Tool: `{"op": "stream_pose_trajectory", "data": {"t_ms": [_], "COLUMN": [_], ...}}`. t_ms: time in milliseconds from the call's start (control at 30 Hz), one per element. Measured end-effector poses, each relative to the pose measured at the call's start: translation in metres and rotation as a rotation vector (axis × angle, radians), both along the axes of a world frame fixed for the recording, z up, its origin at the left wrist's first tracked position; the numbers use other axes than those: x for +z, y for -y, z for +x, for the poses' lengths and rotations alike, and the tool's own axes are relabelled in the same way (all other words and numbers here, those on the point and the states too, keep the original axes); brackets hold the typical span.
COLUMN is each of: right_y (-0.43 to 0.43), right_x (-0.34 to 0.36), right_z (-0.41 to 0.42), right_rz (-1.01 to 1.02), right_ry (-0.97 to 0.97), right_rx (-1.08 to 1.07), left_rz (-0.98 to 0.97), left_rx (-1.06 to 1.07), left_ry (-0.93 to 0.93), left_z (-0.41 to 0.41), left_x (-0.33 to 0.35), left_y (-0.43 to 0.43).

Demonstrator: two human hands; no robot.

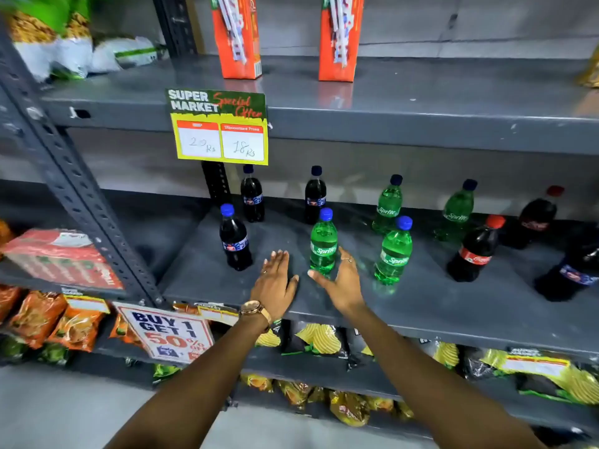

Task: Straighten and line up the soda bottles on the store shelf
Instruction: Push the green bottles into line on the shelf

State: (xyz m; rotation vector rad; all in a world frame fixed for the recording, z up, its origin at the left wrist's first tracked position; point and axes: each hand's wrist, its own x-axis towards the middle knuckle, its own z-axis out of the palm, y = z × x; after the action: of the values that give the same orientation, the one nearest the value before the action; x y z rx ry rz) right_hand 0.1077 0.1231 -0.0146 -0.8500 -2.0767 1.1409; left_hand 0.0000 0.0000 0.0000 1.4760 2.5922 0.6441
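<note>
My right hand (342,281) is spread and unclenched, cupping beside the green Sprite bottle (323,246); my left hand (275,283) lies flat, grasping nothing, just left of it on the shelf (421,306).

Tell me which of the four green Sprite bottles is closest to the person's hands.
The front left Sprite bottle, with the bright blue cap. The right hand is open right beside it; the left hand lies flat nearby. The other three stand farther right or behind.
</note>
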Motion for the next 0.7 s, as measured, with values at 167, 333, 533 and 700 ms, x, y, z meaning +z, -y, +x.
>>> {"op": "stream_pose_trajectory", "data": {"t_ms": [167, 333, 533, 700], "right_y": [-0.007, 0.011, 0.018, -0.025], "right_x": [-0.003, -0.002, 0.003, 0.003], "right_z": [-0.016, 0.025, 0.129, 0.175], "right_rz": [-0.016, -0.057, -0.078, -0.087], "right_ry": [-0.028, -0.054, -0.038, -0.051], "right_rx": [-0.081, -0.137, -0.326, -0.527], "left_rz": [-0.094, -0.066, -0.072, -0.060], "left_rx": [-0.040, -0.053, -0.018, 0.073], "left_ry": [0.005, -0.020, -0.083, -0.057], "left_z": [-0.011, -0.001, 0.021, 0.036], "left_x": [-0.011, -0.017, -0.030, -0.026], "left_y": [-0.027, -0.044, -0.053, -0.065]}}
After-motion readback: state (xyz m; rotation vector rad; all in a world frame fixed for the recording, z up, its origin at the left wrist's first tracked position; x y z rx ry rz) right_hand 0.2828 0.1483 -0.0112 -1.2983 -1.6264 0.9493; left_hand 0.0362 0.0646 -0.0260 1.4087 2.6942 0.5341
